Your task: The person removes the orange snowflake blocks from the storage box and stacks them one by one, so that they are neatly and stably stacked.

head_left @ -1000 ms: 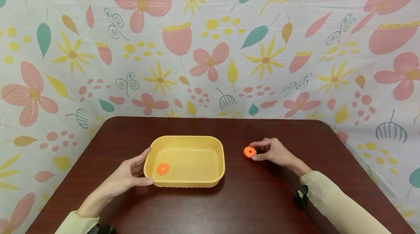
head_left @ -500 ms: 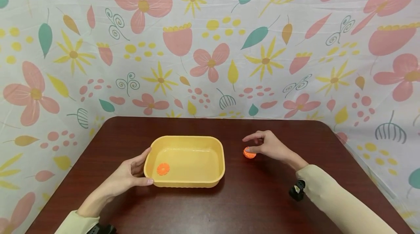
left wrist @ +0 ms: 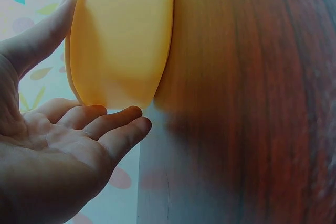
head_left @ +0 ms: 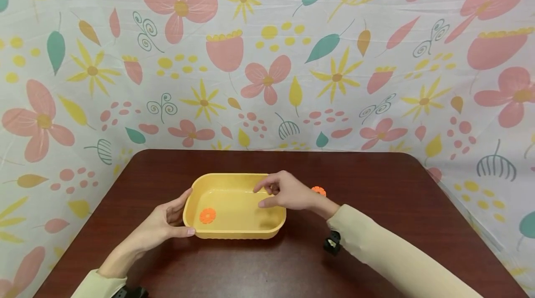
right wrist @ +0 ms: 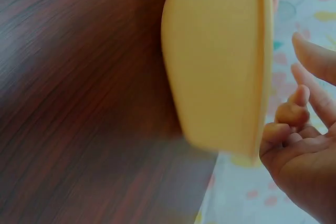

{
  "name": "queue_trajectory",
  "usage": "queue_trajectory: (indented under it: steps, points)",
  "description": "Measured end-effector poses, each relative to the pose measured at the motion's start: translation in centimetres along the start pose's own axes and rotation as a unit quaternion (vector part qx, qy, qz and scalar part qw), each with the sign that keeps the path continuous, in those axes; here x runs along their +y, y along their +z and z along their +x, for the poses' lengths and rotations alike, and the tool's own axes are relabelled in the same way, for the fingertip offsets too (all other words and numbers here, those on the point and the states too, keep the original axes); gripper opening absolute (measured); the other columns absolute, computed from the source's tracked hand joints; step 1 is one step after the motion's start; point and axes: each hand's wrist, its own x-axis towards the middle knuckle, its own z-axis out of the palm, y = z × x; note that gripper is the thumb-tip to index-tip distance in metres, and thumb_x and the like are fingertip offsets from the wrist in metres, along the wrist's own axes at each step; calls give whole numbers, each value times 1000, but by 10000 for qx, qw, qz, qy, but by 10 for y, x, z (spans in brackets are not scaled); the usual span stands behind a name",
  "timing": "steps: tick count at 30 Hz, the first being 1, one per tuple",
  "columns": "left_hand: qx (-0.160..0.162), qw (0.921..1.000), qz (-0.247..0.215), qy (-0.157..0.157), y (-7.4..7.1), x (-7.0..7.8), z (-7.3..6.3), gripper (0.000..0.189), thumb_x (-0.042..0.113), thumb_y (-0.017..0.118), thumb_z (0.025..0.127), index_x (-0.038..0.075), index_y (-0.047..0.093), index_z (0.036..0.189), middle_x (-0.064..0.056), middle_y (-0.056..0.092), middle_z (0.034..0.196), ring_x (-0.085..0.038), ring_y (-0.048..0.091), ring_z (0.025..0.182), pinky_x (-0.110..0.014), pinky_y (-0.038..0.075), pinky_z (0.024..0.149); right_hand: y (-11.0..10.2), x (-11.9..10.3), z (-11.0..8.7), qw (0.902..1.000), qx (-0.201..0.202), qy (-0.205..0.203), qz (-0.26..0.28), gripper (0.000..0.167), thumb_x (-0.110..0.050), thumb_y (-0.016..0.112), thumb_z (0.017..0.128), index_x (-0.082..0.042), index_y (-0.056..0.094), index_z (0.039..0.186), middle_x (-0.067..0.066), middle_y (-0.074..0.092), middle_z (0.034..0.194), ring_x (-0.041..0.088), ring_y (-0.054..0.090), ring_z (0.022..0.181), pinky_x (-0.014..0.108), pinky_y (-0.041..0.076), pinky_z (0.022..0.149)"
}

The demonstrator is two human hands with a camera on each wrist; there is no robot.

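My left hand [head_left: 160, 224] holds the left end of a yellow plastic basin [head_left: 236, 234], its thumb at the near corner and its fingers along the end wall. An orange flower-shaped disc [head_left: 207, 216] lies flat on the basin floor, towards the near left. Over the basin's right side hovers my right hand [head_left: 288, 192], thumb and index finger apart and nothing visible between them. In the right wrist view its other fingers are bent beside the basin's rim [right wrist: 265, 66]. Another orange scalloped piece [head_left: 319, 190] sits on the table right of the basin, partly hidden by the right wrist.
The dark brown wooden table [head_left: 234, 270] carries the basin and the orange pieces. Behind it hangs a white cloth [head_left: 267, 117] printed with flowers and leaves.
My right hand has let go of the orange scalloped piece on the table, lifted off it and moved left over the basin. The left hand and the basin have stayed put.
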Motion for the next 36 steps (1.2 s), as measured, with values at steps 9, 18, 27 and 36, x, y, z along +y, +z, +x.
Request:
queue_trajectory:
  steps: [9,18,27,36]
  points:
    - [-56,9999,-97,87,0,-3,1,103,2,82,90,2,16,168,-22,22,170,-45,32,150,-24,46,102,36,-7,34,9985,-540,-11,-27,30,-7,88,85,2,68,106,19,64,92,16,52,66,24,43,66]
    - [-36,10000,-30,47,0,-1,1,103,4,83,90,1,15,168,-23,23,169,-46,34,149,-25,47,101,71,-15,57,9967,-781,229,-41,34,-5,88,84,1,66,108,18,62,101,12,50,64,22,43,64]
    - [-67,9999,-147,-25,0,-3,3,104,4,83,90,2,15,168,-25,23,169,-48,36,147,-28,51,98,90,-13,69,9944,-738,286,-704,41,-12,92,81,-7,68,113,12,62,103,11,49,74,23,43,73]
    - [-35,10000,-89,-21,-1,-4,2,104,7,84,90,3,16,168,-24,23,169,-46,36,148,-26,49,99,99,-12,76,9908,-719,341,-1098,47,-15,94,80,-9,71,121,7,60,98,15,53,89,23,42,80]
